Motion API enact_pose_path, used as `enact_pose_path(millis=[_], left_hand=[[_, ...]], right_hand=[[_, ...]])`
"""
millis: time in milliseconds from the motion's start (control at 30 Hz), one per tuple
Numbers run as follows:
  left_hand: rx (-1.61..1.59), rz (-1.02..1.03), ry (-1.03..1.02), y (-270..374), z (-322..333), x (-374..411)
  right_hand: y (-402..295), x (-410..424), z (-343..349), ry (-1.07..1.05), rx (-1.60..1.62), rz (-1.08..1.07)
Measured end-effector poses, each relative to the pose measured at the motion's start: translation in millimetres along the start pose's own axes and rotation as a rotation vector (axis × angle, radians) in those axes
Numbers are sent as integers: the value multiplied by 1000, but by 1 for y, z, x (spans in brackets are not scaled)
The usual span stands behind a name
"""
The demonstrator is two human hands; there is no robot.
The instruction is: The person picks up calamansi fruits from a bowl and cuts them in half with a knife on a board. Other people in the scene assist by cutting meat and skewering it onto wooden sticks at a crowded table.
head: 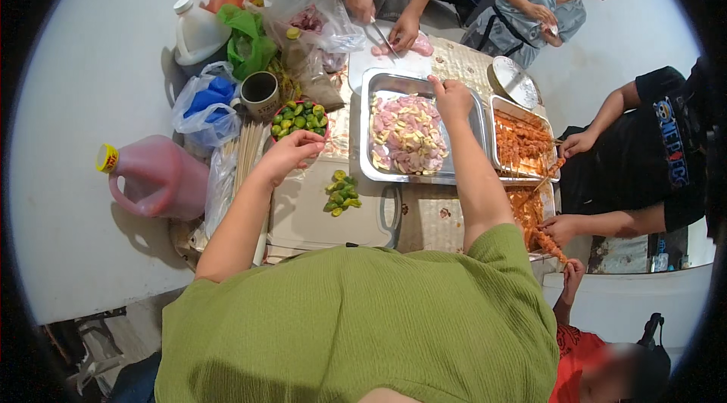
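My left hand [292,154] is at the near rim of a small pink bowl [328,129] filled with whole and cut calamansi [301,117]. Its fingers are bent, and I cannot tell whether they pinch anything. Over the right part of a deep stainless steel tray [368,125] is my right hand [454,101], with curled fingers and one digit pointing up-left; its grip is hidden. Raw meat pieces with chopped garlic [410,133] lie in the tray. Several squeezed calamansi halves [342,196] are piled on a cutting board [306,221] in front of me.
Across the table, a co-worker's hands [404,31] cut meat with a knife [385,40]. At right, other hands [559,230] handle skewers over trays of red marinated meat [522,136]. Bamboo sticks [247,153], a mug [260,95], plastic bags [207,105] and jugs [164,176] stand left.
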State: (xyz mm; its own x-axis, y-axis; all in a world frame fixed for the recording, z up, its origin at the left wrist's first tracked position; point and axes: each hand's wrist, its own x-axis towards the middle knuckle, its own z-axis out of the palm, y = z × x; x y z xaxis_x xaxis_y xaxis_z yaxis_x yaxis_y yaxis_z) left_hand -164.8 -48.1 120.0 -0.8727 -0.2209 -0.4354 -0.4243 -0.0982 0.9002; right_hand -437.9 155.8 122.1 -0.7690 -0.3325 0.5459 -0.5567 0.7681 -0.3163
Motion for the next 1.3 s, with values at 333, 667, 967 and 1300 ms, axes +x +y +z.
enact_pose_path(millis=[333,667,967,1300], left_hand=[[196,273,439,-17,-41,27],[1027,412,578,-6,-61,80],[1125,89,532,14,-39,78],[860,315,633,-7,-51,86]], right_hand=[[5,-25,16,-143,223,176],[15,-35,26,-234,208,84],[22,-45,21,-73,179,-31],[10,-61,13,-121,188,98]])
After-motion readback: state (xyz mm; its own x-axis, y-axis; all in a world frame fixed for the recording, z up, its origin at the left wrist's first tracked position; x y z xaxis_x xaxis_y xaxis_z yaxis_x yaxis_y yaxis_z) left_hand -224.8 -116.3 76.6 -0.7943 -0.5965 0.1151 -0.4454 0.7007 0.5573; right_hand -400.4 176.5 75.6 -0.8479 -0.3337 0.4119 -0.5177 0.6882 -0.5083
